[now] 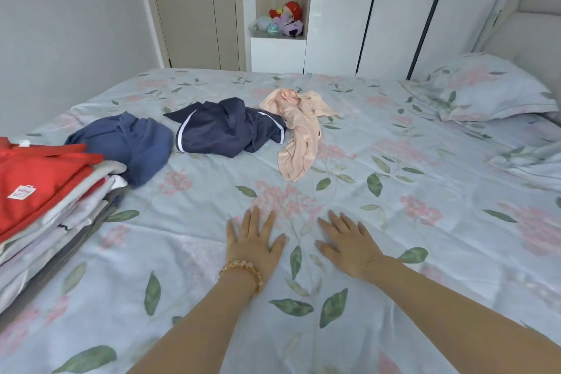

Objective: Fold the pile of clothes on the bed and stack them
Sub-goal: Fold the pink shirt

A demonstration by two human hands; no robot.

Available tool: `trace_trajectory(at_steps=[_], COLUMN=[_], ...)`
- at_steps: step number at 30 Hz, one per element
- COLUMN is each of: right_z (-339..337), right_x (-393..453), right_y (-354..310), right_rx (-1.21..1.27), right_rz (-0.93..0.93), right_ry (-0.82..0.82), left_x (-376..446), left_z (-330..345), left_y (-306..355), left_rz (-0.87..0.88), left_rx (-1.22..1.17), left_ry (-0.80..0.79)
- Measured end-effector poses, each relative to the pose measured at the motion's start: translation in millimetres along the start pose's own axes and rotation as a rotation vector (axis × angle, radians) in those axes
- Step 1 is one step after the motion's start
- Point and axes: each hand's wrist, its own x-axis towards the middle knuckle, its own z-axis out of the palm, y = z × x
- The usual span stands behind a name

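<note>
Both the left hand (255, 241) and right hand (349, 244) are laid flat, fingers spread and holding nothing, on the floral blue bedsheet (394, 252), probably smoothing a folding space. Three unfolded garments, a blue crumpled top (130, 143), navy white-striped shorts (224, 129) and a peach thin garment (299, 133), are left at twelve o'clock; the red-topped folded stack (42, 191) is kept at nine.

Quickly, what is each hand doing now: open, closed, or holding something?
Left hand: open, fingers straight, flat on the bedsheet, holding nothing.
Right hand: open, fingers straight, flat on the bedsheet, holding nothing.
</note>
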Motion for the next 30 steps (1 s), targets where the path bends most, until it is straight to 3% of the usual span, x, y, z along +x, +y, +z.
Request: trace_trajectory(at_steps=[9, 16, 23, 27, 30], right_z=[-25, -39, -34, -13, 7], right_x=[139, 190, 137, 55, -11], right_y=[-16, -38, -28, -24, -25], right_rx=[0.088, -0.039, 0.057, 0.153, 0.234], right_rz=[-0.162, -0.089, -0.138, -0.256, -0.33], right_ry=[0.261, 0.425, 0.436, 0.389, 0.388], left_x=[10, 13, 14, 14, 8], left_z=[32, 35, 27, 20, 7], left_y=[-4, -8, -10, -14, -13], left_rz=[-0.014, -0.022, -0.028, -0.052, -0.085], left_rx=[-0.051, -0.086, -0.123, -0.35, -0.674], left_ry=[0.17, 0.18, 0.145, 0.204, 0.215])
